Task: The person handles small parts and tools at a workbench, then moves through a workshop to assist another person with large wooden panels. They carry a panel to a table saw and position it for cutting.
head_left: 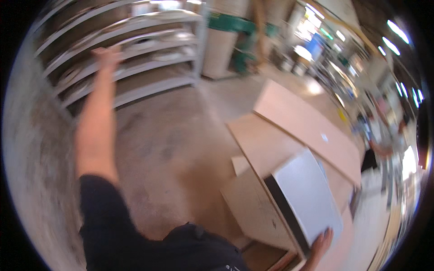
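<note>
While the left hand reaches far out in front of the rack, the right hand is on the near end of the grey box. That box is low on the right side, on top of the big board, just beside the long board. Its long side runs away from the body, with the far end tipped a bit to the left. So the right hand is much nearer; the left hand is well apart from it. The left fingers look spread, though blurry, and nothing shows in them. The right fingers bend over the box top, but the thumb is hidden, so I cannot tell if they pinch it.
</note>
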`<state>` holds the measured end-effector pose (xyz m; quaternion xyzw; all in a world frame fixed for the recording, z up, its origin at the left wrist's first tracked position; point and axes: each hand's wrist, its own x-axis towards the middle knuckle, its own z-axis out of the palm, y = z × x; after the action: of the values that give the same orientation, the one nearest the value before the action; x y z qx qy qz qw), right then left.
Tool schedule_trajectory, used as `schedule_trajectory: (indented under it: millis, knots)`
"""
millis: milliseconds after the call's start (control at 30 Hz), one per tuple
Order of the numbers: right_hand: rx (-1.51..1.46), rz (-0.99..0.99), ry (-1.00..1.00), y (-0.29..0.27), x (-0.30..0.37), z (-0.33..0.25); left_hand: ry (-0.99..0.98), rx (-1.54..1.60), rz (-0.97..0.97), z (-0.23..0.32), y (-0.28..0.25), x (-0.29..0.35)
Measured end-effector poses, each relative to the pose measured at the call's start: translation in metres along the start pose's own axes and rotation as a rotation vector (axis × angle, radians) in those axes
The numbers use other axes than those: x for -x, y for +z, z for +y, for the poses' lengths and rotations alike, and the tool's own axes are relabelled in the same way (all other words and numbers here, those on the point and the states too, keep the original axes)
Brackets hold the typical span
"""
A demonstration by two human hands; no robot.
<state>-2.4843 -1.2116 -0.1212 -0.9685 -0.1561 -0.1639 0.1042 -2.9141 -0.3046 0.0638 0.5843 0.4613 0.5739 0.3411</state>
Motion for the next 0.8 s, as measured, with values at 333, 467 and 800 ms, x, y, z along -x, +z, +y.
schedule_trajectory:
  millis: [333,467,800]
  knots:
    - [-0.045,0.082,0.136,-0.018,0.008,-0.052,0.5,0.02,-1.04,0.093,0.102,0.283]
    - [-0.075,0.061,0.136,-0.02,0.01,-0.054,0.76,0.703,-1.468,0.187,0.115,0.366]
    - [-0.095,0.109,0.151,-0.019,0.011,-0.051,0.377,1.447,-1.29,0.301,0.075,0.477]
